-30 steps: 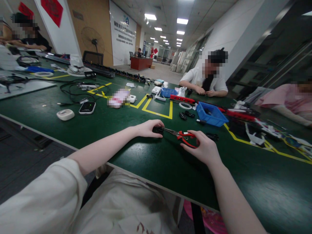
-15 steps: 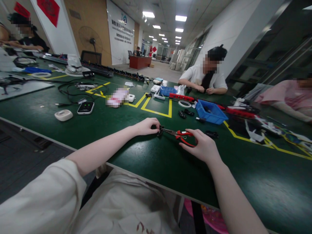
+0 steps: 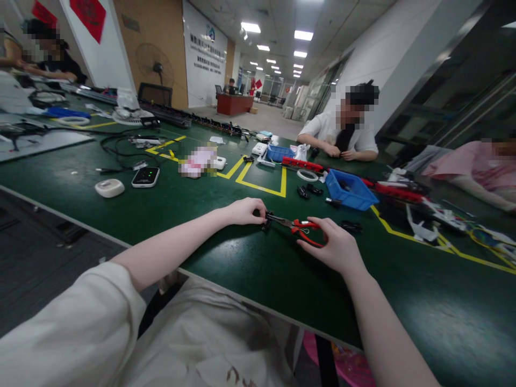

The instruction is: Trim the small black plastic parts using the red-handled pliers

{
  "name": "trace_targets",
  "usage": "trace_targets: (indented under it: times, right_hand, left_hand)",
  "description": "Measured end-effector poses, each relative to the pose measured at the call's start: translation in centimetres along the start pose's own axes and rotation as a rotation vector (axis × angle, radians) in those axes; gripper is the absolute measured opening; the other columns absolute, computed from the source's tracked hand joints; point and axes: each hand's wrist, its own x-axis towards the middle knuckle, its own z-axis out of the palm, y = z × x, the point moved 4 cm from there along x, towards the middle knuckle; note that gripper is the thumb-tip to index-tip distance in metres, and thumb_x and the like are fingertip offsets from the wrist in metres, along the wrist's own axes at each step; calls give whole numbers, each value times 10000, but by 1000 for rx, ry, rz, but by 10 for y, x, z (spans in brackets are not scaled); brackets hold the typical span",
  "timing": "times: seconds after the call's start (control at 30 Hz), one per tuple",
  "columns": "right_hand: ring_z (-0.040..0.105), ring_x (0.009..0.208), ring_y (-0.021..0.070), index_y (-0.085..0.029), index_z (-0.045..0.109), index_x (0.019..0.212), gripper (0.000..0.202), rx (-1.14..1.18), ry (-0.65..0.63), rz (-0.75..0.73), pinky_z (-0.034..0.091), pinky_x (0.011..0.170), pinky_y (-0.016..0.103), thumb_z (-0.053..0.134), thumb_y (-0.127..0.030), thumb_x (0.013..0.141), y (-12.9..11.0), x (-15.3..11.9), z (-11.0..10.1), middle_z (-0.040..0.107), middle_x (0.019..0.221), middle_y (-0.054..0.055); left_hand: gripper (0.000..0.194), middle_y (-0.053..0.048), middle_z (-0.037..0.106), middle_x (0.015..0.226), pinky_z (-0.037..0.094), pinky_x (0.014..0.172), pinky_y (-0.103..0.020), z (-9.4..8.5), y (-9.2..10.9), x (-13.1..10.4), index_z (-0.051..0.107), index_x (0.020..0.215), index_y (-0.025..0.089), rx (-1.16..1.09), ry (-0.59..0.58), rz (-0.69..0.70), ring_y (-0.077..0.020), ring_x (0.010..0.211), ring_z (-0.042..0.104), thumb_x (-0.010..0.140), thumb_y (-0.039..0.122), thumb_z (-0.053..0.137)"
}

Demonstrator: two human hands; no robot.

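Note:
My left hand is closed, pinching a small black piece just above the green tabletop; the piece looks like a bundled cable or connector, too small to make out. My right hand is wrapped round the red handles of needle-nose pliers. Their grey jaws point left and meet the black piece by my left fingertips. Whether the jaws are clamped on it I cannot tell. Just right of the pliers lies a coiled black cable.
A blue bin with dark items stands beyond my right hand, near black connectors. To the left lie a white case, a small device with green lights and cables. A co-worker in white sits across the table.
The whole view has shifted slightly. Both hands hold nearly the same pose, with the pliers' jaws still at the black piece.

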Motion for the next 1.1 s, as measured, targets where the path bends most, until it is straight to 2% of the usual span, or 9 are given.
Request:
trace_targets:
  times: [0.17, 0.37, 0.63, 0.77, 0.93, 1.1]
  right_hand:
    - [673, 814, 255, -202, 615, 1233, 571, -5, 8, -4, 505, 619, 356, 656, -587, 813, 1, 0, 0, 693, 1052, 95]
    - [670, 777, 251, -214, 628, 1216, 549, -9, 22, -15, 490, 594, 356, 642, -590, 817, 0, 1, -1, 694, 1014, 91]
    - [664, 769, 239, -205, 636, 1219, 587, 3, 15, -9, 505, 616, 354, 659, -610, 794, 2, 2, 3, 694, 1065, 90]
    - [664, 767, 239, -210, 637, 1232, 597, 4, 18, -10, 498, 607, 350, 666, -610, 790, 2, 1, 4, 693, 1046, 89]
    - [665, 771, 247, -217, 640, 1226, 581, 4, 36, -18, 479, 590, 347, 662, -609, 798, 2, 1, 3, 686, 993, 85]
    - [667, 787, 252, -216, 643, 1214, 567, 4, 47, -16, 482, 600, 351, 653, -611, 808, 2, 1, 3, 685, 1010, 89]
  left_hand:
    - [113, -31, 710, 1012, 509, 932, -310, 1, -1, -1, 729, 886, 185, -5, 25, -22, -192, 977, 673, 810, 267, 721]
    - [123, -25, 714, 1049, 519, 912, -292, 0, 5, 0, 765, 836, 206, 30, 11, -84, -191, 965, 682, 797, 321, 750]
    - [81, -20, 716, 1038, 546, 811, -306, -1, 12, 0, 768, 782, 225, 167, -7, -195, -225, 915, 688, 774, 294, 726]
    - [74, -36, 697, 1067, 537, 864, -327, 1, 17, -2, 744, 772, 199, 218, -9, -153, -227, 936, 686, 783, 259, 703]
    - [60, -65, 662, 1081, 480, 1017, -394, 5, 20, -4, 713, 807, 176, 268, -4, -70, -240, 1023, 660, 820, 220, 673]
    - [77, -96, 611, 1167, 438, 1062, -427, 5, 23, -6, 689, 857, 165, 320, 20, -25, -256, 1096, 613, 869, 193, 619]
